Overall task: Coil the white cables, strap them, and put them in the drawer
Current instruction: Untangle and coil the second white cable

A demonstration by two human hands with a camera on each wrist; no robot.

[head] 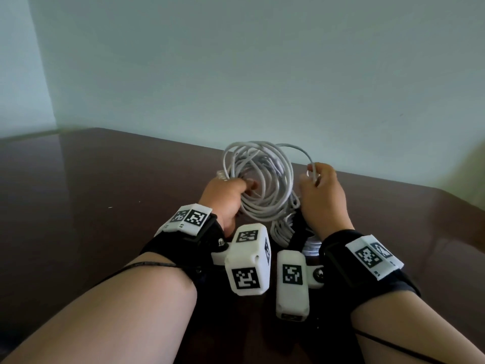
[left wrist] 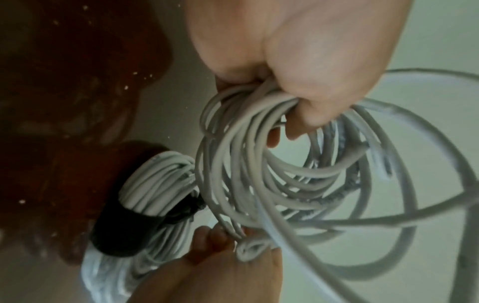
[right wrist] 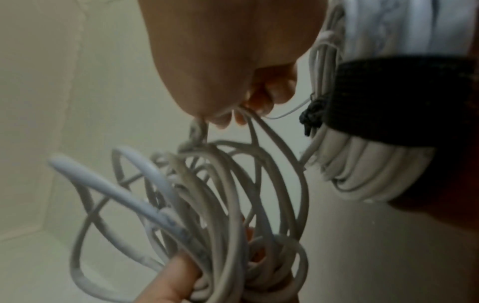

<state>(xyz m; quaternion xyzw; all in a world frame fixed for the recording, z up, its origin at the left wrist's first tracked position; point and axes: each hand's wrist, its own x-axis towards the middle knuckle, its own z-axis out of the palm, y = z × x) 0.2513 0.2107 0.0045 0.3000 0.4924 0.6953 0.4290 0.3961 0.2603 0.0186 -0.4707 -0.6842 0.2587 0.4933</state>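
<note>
Springy, light loops of thin white round cable (head: pixel 258 179): left hand (head: pixel 223 199) clenches the bundle, right hand (head: pixel 321 187) pinches the loose end.

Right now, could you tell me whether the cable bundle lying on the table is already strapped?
Strapped: a black strap wraps the bundle on the table. The coil in the left hand has none.

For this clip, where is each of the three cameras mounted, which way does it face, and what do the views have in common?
Head: worn on the head, facing down and forward over the dark brown table; both forearms, left hand and right hand show.
Left wrist: looks along the left hand gripping the loose white cable coil.
Right wrist: looks along the right hand pinching a strand.
Shared: all show the coil; both wrist views show the black-strapped white cable bundle.
</note>
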